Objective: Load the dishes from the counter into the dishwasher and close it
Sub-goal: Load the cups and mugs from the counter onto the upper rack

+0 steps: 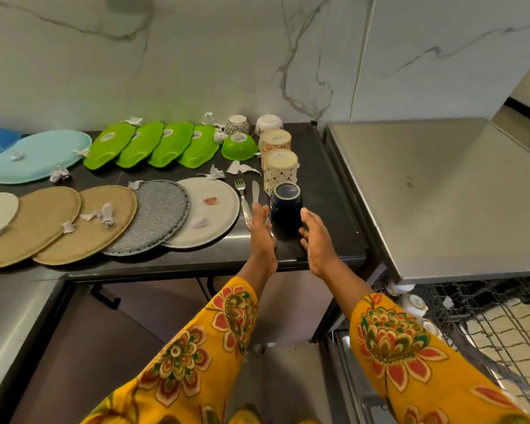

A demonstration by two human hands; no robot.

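A dark blue cup point(285, 206) stands upside down near the front right of the black counter point(328, 209). My left hand point(262, 232) is open just left of it, fingers straight, lying over the handles of a fork point(242, 194) and a knife point(255, 191). My right hand point(315, 237) is open just right of the cup, not touching it. Behind the cup stand two patterned cups point(280, 169), upside down. The dishwasher rack point(487, 316) is pulled out at the lower right, holding some white cups point(415, 304).
Round plates overlap along the counter's front: white point(210, 211), grey speckled point(159, 215), tan point(104, 221). Green trays point(156, 145), a green bowl point(238, 146), a light blue platter point(40, 154) and small bowls point(268, 123) sit behind. Paper scraps lie about. A steel surface point(441, 191) is right.
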